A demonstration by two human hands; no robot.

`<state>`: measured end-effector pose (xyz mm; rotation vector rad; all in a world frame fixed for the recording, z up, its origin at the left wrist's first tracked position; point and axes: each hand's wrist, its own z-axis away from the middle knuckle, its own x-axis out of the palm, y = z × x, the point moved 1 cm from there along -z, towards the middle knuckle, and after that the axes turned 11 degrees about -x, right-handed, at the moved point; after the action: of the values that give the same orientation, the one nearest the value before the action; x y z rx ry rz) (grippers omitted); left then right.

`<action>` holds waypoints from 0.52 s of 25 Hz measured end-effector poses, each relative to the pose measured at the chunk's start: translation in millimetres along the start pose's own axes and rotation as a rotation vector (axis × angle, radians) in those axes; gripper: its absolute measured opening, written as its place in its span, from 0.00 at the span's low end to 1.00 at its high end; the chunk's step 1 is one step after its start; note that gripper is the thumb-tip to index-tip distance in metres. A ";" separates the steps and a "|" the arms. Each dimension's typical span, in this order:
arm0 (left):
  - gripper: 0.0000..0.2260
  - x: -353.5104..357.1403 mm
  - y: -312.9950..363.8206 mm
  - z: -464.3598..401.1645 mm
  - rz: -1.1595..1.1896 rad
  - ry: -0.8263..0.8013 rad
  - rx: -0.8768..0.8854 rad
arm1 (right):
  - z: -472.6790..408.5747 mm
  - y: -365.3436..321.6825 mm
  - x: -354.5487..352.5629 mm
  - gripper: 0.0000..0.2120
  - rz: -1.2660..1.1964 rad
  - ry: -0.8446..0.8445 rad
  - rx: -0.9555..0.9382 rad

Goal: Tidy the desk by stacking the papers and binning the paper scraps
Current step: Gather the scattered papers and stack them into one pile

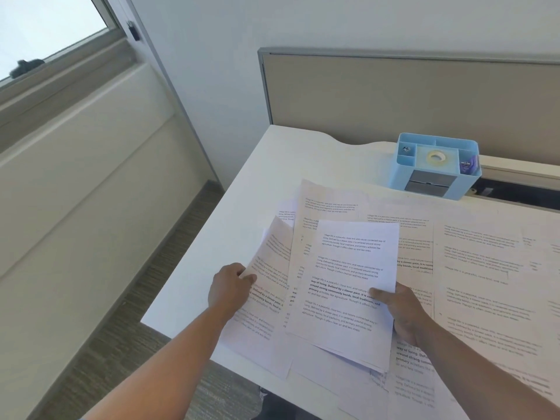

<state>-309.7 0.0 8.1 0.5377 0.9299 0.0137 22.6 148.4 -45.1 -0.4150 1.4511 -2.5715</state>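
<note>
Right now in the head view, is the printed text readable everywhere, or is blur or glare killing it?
Head view: text is sharp on the sheet the right hand grips; it smears toward the right edge on the spread papers, washed out by bright light. Wide-angle bend shows in the partition. The left hand pinches a lifted page.

Each hand (pixel 230 287) (pixel 401 312) pinches printed papers (pixel 348 277) over the desk (pixel 242 192).

Head camera looks steeply down, close over the desk (pixel 242 183).

papers (pixel 348 277): printed white sheets | scattered, overlapping (some lifted) | desk (pixel 230 237)
</note>
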 end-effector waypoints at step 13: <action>0.05 -94.3 49.9 16.1 -0.195 0.294 0.202 | 1.5 -0.6 4.3 0.12 0.034 0.024 0.003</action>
<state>-344.0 13.9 109.5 0.6402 1.2769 -0.1836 19.0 146.3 -43.2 -0.3572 1.4499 -2.5603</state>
